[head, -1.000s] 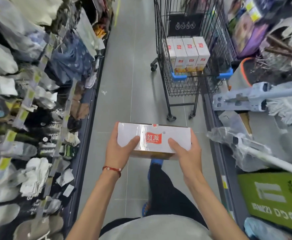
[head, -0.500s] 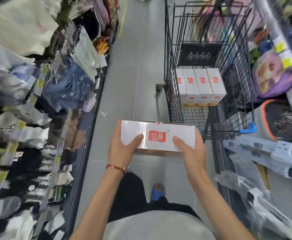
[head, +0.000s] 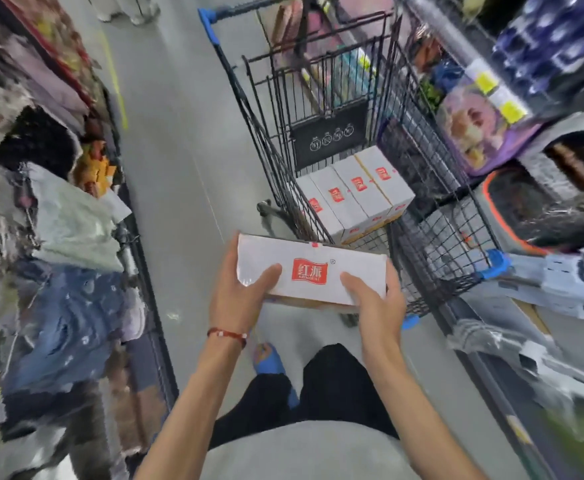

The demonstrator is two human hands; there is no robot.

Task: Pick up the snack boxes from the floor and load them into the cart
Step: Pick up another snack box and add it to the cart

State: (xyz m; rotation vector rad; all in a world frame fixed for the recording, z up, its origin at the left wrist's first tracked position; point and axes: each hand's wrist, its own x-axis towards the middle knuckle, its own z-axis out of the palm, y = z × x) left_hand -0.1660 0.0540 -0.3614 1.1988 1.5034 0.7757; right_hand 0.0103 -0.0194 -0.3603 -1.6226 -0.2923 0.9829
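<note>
Closer now than a moment ago, the cart fills the upper middle of the view, and the held snack box sits just short of its near end. Left hand and right hand grasp the box by its two ends, thumbs on top; the other fingers are hidden beneath it. Four more boxes stand in a row against the cart's far wall. Shelf goods on both sides are blurred.
</note>
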